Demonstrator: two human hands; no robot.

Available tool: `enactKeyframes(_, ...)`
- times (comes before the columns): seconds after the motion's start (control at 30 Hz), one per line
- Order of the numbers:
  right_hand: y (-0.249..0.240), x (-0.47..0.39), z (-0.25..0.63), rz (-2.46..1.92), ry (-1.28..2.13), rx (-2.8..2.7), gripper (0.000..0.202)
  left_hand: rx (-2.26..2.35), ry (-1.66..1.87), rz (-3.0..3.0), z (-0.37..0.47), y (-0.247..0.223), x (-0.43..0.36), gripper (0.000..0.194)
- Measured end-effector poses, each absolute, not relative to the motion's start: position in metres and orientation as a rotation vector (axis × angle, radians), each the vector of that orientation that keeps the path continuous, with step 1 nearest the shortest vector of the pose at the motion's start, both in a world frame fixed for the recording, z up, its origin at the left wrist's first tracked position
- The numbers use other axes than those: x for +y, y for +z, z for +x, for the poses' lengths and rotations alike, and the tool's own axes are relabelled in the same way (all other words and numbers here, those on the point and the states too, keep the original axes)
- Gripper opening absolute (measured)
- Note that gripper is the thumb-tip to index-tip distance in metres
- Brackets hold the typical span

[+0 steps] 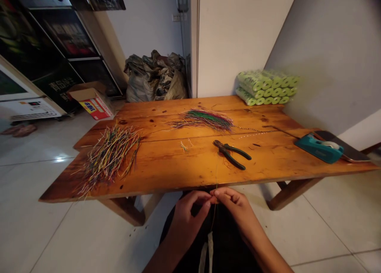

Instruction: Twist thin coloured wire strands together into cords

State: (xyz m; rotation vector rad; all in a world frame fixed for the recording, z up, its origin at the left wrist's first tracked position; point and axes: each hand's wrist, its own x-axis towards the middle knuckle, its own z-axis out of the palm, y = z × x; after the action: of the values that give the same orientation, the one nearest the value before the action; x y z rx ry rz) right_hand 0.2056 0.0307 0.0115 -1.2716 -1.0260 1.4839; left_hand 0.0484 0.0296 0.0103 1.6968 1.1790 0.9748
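My left hand (192, 209) and my right hand (236, 205) meet just off the front edge of the wooden table. Both are closed, fingertips pinched together on a thin wire (213, 217). One end of it rises toward the table edge; the other hangs down over my dark-clothed lap. Pliers (230, 151) with dark green handles lie on the table beyond my hands. Left of them are a few short wire scraps (183, 146). A loose pile of multicoloured wires (114, 155) covers the table's left end, and a bundle of coloured wires (205, 119) lies farther back.
At the right stands a teal tape dispenser (320, 147) beside a dark flat object (342, 146). Wrapped green-and-white rolls (266, 87) are stacked at the table's back right. Behind the table are an open cardboard box (93, 102) and bulky sacks (154, 78).
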Motion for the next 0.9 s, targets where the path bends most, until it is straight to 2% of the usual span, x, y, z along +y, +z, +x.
enactKeyframes(0.07, 0.009, 0.032, 0.205, -1.266, 1.467, -1.002, 0.023, 1.191, 0.881, 1.449, 0.053, 0.009, 0.03, 0.011)
enactKeyframes(0.17, 0.007, 0.033, 0.204, -1.247, 1.45, -0.962, 0.023, 1.175, 0.82, 1.246, 0.057, 0.0, 0.029, 0.021)
enactKeyframes(0.27, 0.005, 0.034, 0.204, -1.245, 1.424, -0.97, 0.022, 1.15, 0.785, 1.213, 0.056, -0.008, 0.027, 0.024)
enactKeyframes(0.43, 0.005, 0.035, 0.208, -1.29, 1.348, -0.921, 0.023, 1.186, 0.717, 1.294, 0.055, -0.011, 0.026, 0.018)
enactKeyframes(0.73, 0.017, 0.056, 0.263, -1.218, 0.875, -0.563, 0.022, 1.27, 0.655, 1.287, 0.025, -0.016, 0.024, 0.013)
enactKeyframes(0.8, 0.017, 0.052, 0.261, -1.248, 0.963, -0.621, 0.023, 1.297, 0.738, 1.119, 0.019, -0.016, 0.026, 0.016)
enactKeyframes(0.9, 0.009, 0.039, 0.235, -1.289, 1.319, -0.857, 0.021, 1.291, 0.855, 0.952, 0.021, -0.013, 0.029, 0.02)
